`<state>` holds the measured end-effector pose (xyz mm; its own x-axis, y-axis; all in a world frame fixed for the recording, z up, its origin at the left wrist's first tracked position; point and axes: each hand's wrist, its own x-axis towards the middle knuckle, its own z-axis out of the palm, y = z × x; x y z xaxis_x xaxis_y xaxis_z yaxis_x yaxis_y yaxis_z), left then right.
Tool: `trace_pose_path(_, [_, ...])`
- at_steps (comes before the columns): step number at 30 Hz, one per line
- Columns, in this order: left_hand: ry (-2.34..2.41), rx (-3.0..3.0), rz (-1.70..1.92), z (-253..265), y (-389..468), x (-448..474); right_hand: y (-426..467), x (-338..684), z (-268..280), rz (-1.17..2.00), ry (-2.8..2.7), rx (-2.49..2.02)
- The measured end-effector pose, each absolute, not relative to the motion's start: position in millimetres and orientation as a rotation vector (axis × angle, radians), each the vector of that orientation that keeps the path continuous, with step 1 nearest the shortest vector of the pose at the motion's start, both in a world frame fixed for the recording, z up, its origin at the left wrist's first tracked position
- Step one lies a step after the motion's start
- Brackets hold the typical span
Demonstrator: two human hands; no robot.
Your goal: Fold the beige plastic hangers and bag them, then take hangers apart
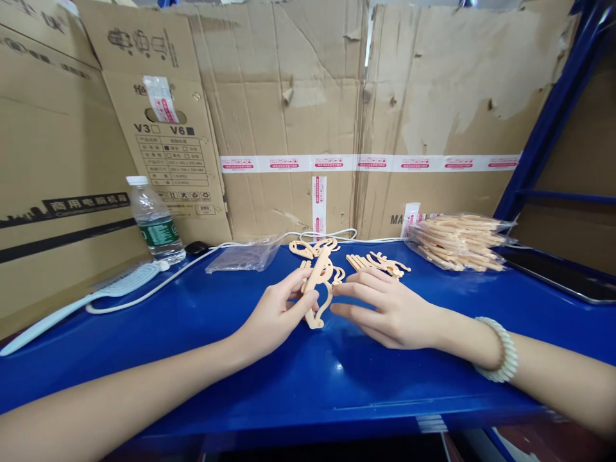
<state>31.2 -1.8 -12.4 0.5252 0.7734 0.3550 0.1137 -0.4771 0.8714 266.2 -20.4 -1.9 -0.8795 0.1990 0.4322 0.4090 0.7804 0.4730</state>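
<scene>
Above the blue table, my left hand is closed around a beige folding clothes hanger, thumb across its lower arm. The hanger is tilted upright, with a curved part on its right side. My right hand is just right of it, fingers loosely apart and palm turned down; whether its fingertips touch the hanger is hard to tell. Behind the hands lie more beige hanger pieces: a curved group at the back and a row of straight and hooked ones beyond my right hand.
A plastic-wrapped bundle of beige hangers lies at the back right, beside a dark phone or tablet. To the left are a water bottle, a pale blue hairbrush, a white cable and a clear plastic bag. Cardboard walls the back.
</scene>
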Motion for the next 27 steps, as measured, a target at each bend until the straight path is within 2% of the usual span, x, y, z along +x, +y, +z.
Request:
trace_pose_path(8, [0.757,2.072,0.953,-15.7,0.0,29.3,-25.5,258.1,-3.9,-0.842,-2.632,-0.465])
trace_pose_path(13, [0.791,2.076,1.021,-15.3,0.1,28.8,-28.4,258.9,-2.5,-0.679,-2.653,-0.512])
trace_pose_path(21, [0.823,2.149,1.066,-11.4,-1.9,29.0,-37.8,257.7,8.1,0.246,-2.202,-0.743])
trace_pose_path(27, [0.875,2.235,1.099,-10.9,-1.6,28.1,-30.0,257.9,6.9,0.858,-2.067,-0.628])
